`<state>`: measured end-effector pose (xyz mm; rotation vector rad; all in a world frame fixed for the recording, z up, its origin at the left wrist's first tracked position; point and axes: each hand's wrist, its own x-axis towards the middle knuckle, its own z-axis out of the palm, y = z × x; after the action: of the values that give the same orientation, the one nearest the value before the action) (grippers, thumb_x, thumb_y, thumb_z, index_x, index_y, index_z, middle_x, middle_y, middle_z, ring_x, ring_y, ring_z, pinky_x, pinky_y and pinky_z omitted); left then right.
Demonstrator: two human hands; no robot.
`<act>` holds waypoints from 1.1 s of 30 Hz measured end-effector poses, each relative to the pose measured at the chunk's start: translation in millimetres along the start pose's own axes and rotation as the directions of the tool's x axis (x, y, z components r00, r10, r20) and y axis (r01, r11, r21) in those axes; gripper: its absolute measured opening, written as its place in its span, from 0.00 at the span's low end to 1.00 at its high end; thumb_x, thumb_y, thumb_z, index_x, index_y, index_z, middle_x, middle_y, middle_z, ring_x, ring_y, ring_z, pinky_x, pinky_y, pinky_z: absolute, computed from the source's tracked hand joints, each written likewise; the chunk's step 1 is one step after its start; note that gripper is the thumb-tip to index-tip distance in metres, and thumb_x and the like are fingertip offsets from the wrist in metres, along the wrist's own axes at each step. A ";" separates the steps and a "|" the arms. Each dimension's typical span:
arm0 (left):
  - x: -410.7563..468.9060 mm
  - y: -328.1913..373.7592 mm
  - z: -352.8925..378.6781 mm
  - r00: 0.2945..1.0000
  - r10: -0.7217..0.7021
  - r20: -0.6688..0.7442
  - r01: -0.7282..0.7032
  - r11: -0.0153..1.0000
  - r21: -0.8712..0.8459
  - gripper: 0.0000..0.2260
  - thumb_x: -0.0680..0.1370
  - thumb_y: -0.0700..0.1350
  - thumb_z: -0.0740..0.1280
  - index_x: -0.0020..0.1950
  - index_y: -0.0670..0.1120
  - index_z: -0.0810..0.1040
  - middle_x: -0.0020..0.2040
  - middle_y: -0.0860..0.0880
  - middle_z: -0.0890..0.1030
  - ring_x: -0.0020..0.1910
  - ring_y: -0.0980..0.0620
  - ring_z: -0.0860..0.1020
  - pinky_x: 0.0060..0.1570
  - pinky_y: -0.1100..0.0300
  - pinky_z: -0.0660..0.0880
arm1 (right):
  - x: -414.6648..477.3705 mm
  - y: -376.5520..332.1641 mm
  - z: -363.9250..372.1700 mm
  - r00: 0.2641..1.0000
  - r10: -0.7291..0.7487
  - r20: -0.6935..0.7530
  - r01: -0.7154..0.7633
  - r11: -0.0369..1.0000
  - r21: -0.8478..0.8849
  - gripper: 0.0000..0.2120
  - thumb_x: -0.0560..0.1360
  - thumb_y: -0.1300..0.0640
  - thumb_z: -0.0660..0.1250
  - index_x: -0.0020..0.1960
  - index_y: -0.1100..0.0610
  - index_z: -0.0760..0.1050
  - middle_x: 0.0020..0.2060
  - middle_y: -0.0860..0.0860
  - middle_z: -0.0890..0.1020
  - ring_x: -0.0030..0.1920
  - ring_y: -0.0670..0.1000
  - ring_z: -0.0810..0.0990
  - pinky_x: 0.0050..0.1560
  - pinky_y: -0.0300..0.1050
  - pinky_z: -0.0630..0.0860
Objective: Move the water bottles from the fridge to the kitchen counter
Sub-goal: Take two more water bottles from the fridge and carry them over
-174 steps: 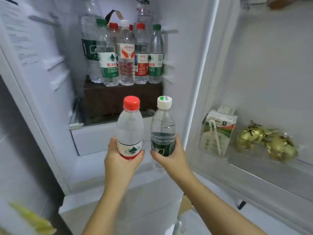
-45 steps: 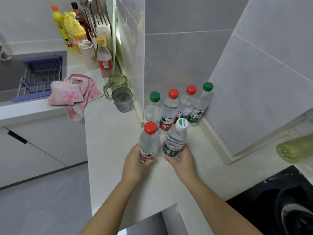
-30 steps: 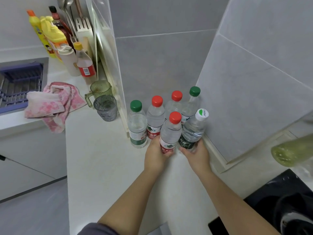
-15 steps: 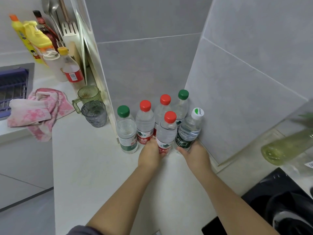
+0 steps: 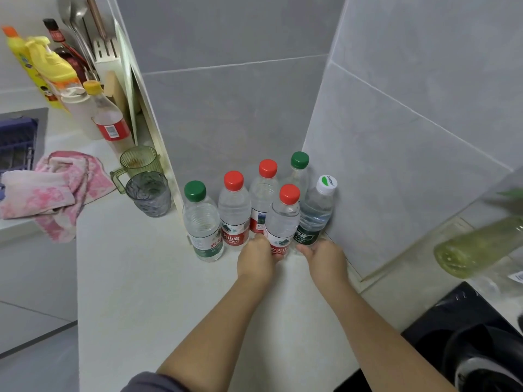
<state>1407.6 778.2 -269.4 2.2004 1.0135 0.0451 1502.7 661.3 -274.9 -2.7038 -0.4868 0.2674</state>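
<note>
Several clear water bottles stand on the white kitchen counter [image 5: 147,292] in the tiled corner. My left hand [image 5: 256,257] grips the base of a red-capped bottle [image 5: 283,219] standing in front of the row. My right hand [image 5: 325,257] holds the base of a white-capped bottle with a dark green label [image 5: 315,213], right against the wall. Behind them stand a green-capped bottle [image 5: 202,222], two red-capped bottles [image 5: 234,210] [image 5: 263,193] and another green-capped bottle [image 5: 299,168]. Both held bottles are upright and seem to rest on the counter.
A grey glass [image 5: 148,193] and a green mug [image 5: 135,165] stand left of the row. A pink towel [image 5: 51,188] lies by the sink rack [image 5: 17,142]. Sauce and detergent bottles [image 5: 53,69] line the back left. A black stove [image 5: 464,329] and a yellow-green bottle [image 5: 481,244] are at the right.
I carried the two bottles from the fridge to the counter. In the last second my hands pushed them forward to the row and lowered them into the corner.
</note>
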 end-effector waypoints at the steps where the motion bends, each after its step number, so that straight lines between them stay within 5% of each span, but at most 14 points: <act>1: -0.3 0.2 -0.1 1.000 0.002 -0.003 -0.002 1.000 0.001 0.22 0.73 0.50 0.74 0.59 0.39 0.74 0.53 0.41 0.82 0.52 0.41 0.81 0.47 0.51 0.76 | 0.6 -0.2 0.6 1.000 0.002 0.003 -0.002 1.000 -0.004 0.24 0.77 0.42 0.68 0.32 0.57 0.66 0.31 0.55 0.73 0.33 0.56 0.69 0.27 0.45 0.57; 9: -11.3 -7.0 -6.8 1.000 -0.007 0.019 0.006 1.000 0.025 0.22 0.73 0.51 0.74 0.60 0.39 0.72 0.56 0.41 0.80 0.54 0.42 0.79 0.47 0.54 0.74 | -15.0 13.6 6.6 0.996 -0.067 0.056 0.059 0.990 0.132 0.21 0.78 0.45 0.67 0.54 0.65 0.77 0.47 0.60 0.84 0.47 0.61 0.82 0.40 0.45 0.68; 12: -24.6 -15.7 -13.0 0.995 -0.018 0.103 0.011 0.997 0.070 0.30 0.73 0.52 0.74 0.68 0.41 0.66 0.64 0.42 0.75 0.62 0.42 0.75 0.56 0.52 0.73 | -32.6 14.8 2.0 0.991 -0.070 0.112 0.052 0.986 0.156 0.24 0.77 0.46 0.68 0.66 0.61 0.72 0.53 0.59 0.83 0.54 0.61 0.81 0.51 0.50 0.77; 19: -86.5 -55.2 -42.7 0.997 0.042 0.062 -0.053 0.980 0.193 0.36 0.75 0.53 0.70 0.77 0.45 0.57 0.72 0.45 0.66 0.69 0.46 0.67 0.64 0.54 0.68 | -90.4 1.9 -7.2 0.944 -0.254 0.210 0.229 0.964 0.135 0.25 0.79 0.47 0.64 0.73 0.56 0.67 0.68 0.53 0.72 0.67 0.55 0.72 0.63 0.49 0.72; 27: -189.9 -107.9 -87.4 0.982 0.067 -0.178 -0.037 0.986 0.165 0.33 0.76 0.53 0.69 0.77 0.45 0.60 0.74 0.48 0.65 0.73 0.49 0.64 0.70 0.58 0.61 | -154.7 -42.0 -3.5 0.757 -0.595 0.271 0.559 0.804 0.203 0.27 0.79 0.48 0.65 0.75 0.56 0.65 0.72 0.51 0.69 0.72 0.52 0.65 0.72 0.44 0.62; 33: -283.4 -154.3 -115.7 0.943 -0.056 -0.328 0.083 0.994 0.070 0.32 0.77 0.55 0.68 0.77 0.49 0.60 0.75 0.52 0.63 0.74 0.52 0.61 0.71 0.57 0.62 | -214.9 -87.8 3.7 0.563 -0.745 0.358 0.725 0.653 0.217 0.28 0.81 0.46 0.62 0.77 0.54 0.61 0.76 0.50 0.63 0.77 0.50 0.59 0.75 0.42 0.55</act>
<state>1075.1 722.4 -207.1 2.2769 1.2930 0.3519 1277.6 659.4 -218.1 -2.1155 -1.6599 0.6019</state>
